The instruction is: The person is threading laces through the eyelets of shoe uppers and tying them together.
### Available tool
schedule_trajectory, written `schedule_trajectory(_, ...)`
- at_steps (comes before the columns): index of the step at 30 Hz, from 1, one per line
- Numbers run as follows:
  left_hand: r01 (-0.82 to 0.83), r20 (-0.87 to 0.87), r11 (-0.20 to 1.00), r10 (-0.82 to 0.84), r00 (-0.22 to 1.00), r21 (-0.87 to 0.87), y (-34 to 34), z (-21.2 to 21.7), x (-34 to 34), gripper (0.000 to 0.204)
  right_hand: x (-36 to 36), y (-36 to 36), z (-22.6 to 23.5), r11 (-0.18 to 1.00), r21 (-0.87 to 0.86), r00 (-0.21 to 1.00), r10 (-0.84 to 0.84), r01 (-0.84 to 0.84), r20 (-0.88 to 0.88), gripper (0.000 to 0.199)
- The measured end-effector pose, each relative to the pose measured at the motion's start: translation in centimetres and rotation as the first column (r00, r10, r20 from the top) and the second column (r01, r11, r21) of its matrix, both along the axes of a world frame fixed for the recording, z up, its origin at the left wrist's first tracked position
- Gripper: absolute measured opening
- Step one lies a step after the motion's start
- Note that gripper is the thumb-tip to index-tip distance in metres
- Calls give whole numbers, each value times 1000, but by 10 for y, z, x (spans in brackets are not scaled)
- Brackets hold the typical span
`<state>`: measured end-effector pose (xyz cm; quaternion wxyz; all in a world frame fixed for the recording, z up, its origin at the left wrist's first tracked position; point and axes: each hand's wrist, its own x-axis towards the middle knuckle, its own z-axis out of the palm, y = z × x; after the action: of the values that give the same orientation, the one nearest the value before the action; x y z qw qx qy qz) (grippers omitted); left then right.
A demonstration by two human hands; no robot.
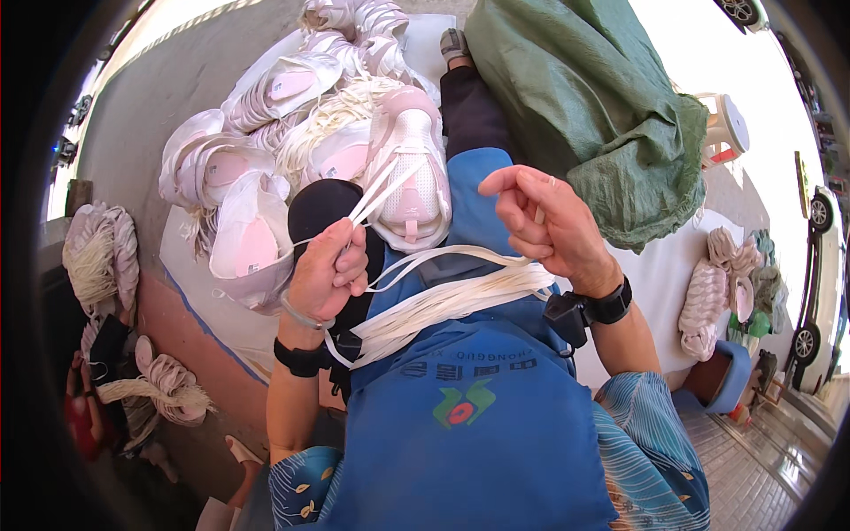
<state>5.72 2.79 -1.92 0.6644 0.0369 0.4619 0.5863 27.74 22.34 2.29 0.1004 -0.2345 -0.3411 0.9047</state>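
A pale pink and white shoe upper (pixel 413 190) lies across my knees, its toe away from me. White shoelaces (pixel 379 190) rise from its eyelets into my left hand (pixel 329 270), which is closed around them just left of the upper. My right hand (pixel 551 221) is raised to the right of the upper with its fingers curled. A lace loop runs up to its lower fingers, and a pale sliver shows between them; the rest is hidden by the fingers. A thick bundle of loose white laces (pixel 443 305) lies over my lap on the blue apron (pixel 496 416).
Stacked shoe uppers (pixel 239 164) and a heap of laces (pixel 341 106) spread ahead and left on a pale sheet. A green cloth (pixel 584 115) covers something at the front right, beside a white stool (pixel 726 128). Another person (pixel 93 389) sits at the far left.
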Motion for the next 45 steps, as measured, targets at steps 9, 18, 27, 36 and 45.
schedule_trajectory(9, 312, -164, 948, -317, 934, -56, -6, 31, 20, 31, -38, -45, -34, 326, 926, 951, 295, -192, 93, 33)
schedule_trajectory(18, 674, -315, 738, -649, 693, -37, 11, 31, 48, 29, -41, -36, -43, 942, 306, 955, 49, -141, 291, 49)
schedule_trajectory(27, 763, -565, 646, -635, 528, -14, 13, 21, 54, 24, -47, -51, -56, 907, 284, 916, 204, -310, 347, 36)
schedule_trajectory(36, 744, -327, 664, -720, 612, -71, 5, 9, 27, 32, -47, -41, -42, 884, 308, 889, 213, -352, 404, 22)
schedule_trajectory(45, 39, -154, 997, -48, 987, -60, 51, -11, 23, 42, -58, -55, -32, 554, 709, 899, 223, -436, 378, 18)
